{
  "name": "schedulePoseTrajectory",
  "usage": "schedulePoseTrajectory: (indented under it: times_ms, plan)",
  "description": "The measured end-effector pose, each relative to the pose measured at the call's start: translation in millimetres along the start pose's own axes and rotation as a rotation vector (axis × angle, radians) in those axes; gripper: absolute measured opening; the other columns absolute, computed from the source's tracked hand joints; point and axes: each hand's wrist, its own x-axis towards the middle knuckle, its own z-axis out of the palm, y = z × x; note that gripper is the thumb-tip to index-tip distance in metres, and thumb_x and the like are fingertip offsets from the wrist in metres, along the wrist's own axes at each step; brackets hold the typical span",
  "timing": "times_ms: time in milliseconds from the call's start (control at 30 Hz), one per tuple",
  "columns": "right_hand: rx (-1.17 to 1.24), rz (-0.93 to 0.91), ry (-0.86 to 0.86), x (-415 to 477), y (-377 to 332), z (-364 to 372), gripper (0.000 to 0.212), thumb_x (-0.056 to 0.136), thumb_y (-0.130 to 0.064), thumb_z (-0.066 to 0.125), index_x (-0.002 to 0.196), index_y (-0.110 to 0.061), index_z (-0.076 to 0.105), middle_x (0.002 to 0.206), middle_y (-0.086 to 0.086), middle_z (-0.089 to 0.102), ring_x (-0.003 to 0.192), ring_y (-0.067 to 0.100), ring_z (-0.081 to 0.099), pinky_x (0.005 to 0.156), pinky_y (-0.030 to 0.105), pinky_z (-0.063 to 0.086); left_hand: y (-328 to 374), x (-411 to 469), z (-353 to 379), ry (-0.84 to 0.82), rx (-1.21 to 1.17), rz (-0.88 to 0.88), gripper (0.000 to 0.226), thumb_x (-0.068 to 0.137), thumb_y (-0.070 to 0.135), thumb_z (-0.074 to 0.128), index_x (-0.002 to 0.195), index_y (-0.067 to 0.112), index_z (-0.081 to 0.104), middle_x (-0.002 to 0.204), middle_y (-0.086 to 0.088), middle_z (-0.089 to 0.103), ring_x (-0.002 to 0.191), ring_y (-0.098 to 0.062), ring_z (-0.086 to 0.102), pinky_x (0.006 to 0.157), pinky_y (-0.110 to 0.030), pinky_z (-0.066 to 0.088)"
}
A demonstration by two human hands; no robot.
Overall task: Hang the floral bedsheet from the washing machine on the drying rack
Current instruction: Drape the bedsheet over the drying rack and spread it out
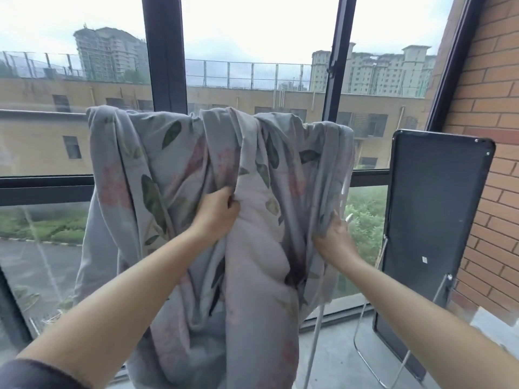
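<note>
Bedsheet [157, 153]: we find the grey flowered cloth draped over the top of the drying rack, in front of the window. It hangs bunched in thick folds, and its lower part reaches down towards us, close to the near edge of the view.
Drying rack [313, 346]: the cloth hides most of it. We see only a thin pale leg below the right side of the bedsheet.
Left hand [217, 211]: we note it at the middle of the hanging cloth, with the fingers curled into a fold and gripping it.
Right hand [335, 237]: we note it at the right edge of the bedsheet. It grips that edge with the thumb on the near face and the fingers tucked behind the cloth.
Window frame [165, 66]: dark bars stand just behind the bedsheet. Buildings and greenery show through the glass.
Dark panel [432, 206]: it leans upright on metal legs to the right of the rack, apart from the cloth.
Brick wall [488, 108]: we record it at far right, behind the panel.
Floor [337, 360]: grey, under the rack.
</note>
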Motion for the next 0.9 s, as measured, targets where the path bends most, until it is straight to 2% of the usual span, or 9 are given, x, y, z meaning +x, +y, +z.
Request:
schedulePoseTrajectory:
  times_ms: [67, 133, 267, 333, 433, 533, 667, 800, 900]
  plan:
    - [-0.053, -0.118, 0.014, -5.4, -28.6, 0.1, 0.081, 0.090, -0.033, 0.052, 0.151, -0.016, 0.002, 0.157, 0.015, 0.013, 0.138, 0.037, 0.028, 0.107, 0.050, 0.035, 1.1, -7.5, -22.2, 0.074, 0.098, 0.146, 0.003, 0.082, 0.009, 0.057, 0.081, 0.011, 0.059, 0.083, -0.004, 0.063, 0.081, -0.025, 0.059, 0.069, -0.032, 0.040]
    - [-0.026, -0.272, 0.078, -8.4, -64.9, -3.1, 0.076, 0.092, -0.034, 0.051, 0.151, -0.017, 0.006, 0.158, 0.011, 0.012, 0.143, 0.030, 0.019, 0.113, 0.047, 0.026, -1.6, -9.9, -59.0, 0.360, 0.250, 0.205, 0.007, 0.080, 0.010, 0.061, 0.087, 0.012, 0.062, 0.091, -0.003, 0.059, 0.089, -0.023, 0.056, 0.077, -0.032, 0.042]
    - [0.113, -0.610, 0.220, -12.6, -147.1, -9.9, 0.065, 0.089, -0.033, 0.056, 0.144, -0.020, 0.024, 0.152, 0.006, 0.026, 0.137, 0.025, 0.031, 0.107, 0.046, 0.032, -15.4, -9.4, -128.9, 0.806, 0.373, -0.162, 0.038, 0.079, 0.020, 0.066, 0.111, 0.011, 0.049, 0.121, -0.015, 0.045, 0.116, -0.034, 0.043, 0.096, -0.047, 0.035]
    - [0.089, -0.657, 0.240, -8.4, -187.0, -5.8, 0.068, 0.087, -0.038, 0.059, 0.144, -0.022, 0.024, 0.150, 0.007, 0.026, 0.134, 0.028, 0.034, 0.102, 0.048, 0.035, -34.2, -0.2, -150.7, 0.795, 0.254, -0.377, 0.055, 0.078, 0.028, 0.068, 0.122, 0.009, 0.040, 0.129, -0.016, 0.040, 0.120, -0.035, 0.042, 0.098, -0.049, 0.036]
    - [-0.098, -0.617, 0.253, 4.4, -228.9, 3.0, 0.083, 0.084, -0.048, 0.061, 0.148, -0.027, 0.012, 0.151, 0.013, 0.019, 0.130, 0.036, 0.036, 0.098, 0.050, 0.038, -56.7, 18.9, -166.0, 0.486, -0.062, -0.628, 0.063, 0.075, 0.040, 0.069, 0.121, 0.005, 0.044, 0.119, -0.015, 0.055, 0.105, -0.033, 0.056, 0.091, -0.042, 0.048]
    - [-0.364, -0.580, 0.282, 23.6, -250.0, 8.1, 0.090, 0.085, -0.038, 0.063, 0.149, -0.033, 0.000, 0.150, 0.019, 0.015, 0.123, 0.039, 0.039, 0.092, 0.047, 0.042, -64.1, 36.4, -167.7, 0.279, -0.088, -0.448, 0.031, 0.080, 0.031, 0.058, 0.102, 0.011, 0.063, 0.100, -0.009, 0.067, 0.092, -0.028, 0.063, 0.084, -0.041, 0.054]
    - [-0.503, -0.486, 0.371, 43.9, -261.4, 7.3, 0.078, 0.082, -0.013, 0.060, 0.144, -0.030, 0.015, 0.136, 0.020, 0.030, 0.123, 0.039, 0.039, 0.088, 0.048, 0.044, -53.3, 62.1, -194.5, 0.384, -0.434, -0.182, 0.021, 0.097, 0.012, 0.041, 0.098, 0.021, 0.060, 0.091, 0.002, 0.062, 0.084, -0.012, 0.057, 0.082, -0.026, 0.047]
    - [-0.401, -0.521, 0.481, 51.0, -262.5, -3.9, 0.041, 0.088, 0.002, 0.042, 0.126, -0.012, 0.043, 0.118, 0.021, 0.048, 0.107, 0.039, 0.053, 0.077, 0.043, 0.047, -42.9, 94.9, -247.3, 0.585, -0.761, -0.217, 0.027, 0.102, 0.012, 0.032, 0.084, 0.022, 0.050, 0.083, 0.003, 0.057, 0.077, -0.008, 0.056, 0.069, -0.020, 0.051]
    - [-0.390, -0.534, 0.586, 63.0, -265.1, -18.6, 0.034, 0.091, 0.004, 0.035, 0.117, -0.005, 0.055, 0.113, 0.019, 0.055, 0.106, 0.038, 0.053, 0.081, 0.042, 0.045, -52.5, 111.2, -270.5, 0.728, -0.843, -0.237, 0.025, 0.101, 0.013, 0.034, 0.082, 0.024, 0.047, 0.074, 0.006, 0.057, 0.073, -0.007, 0.058, 0.058, -0.015, 0.049]
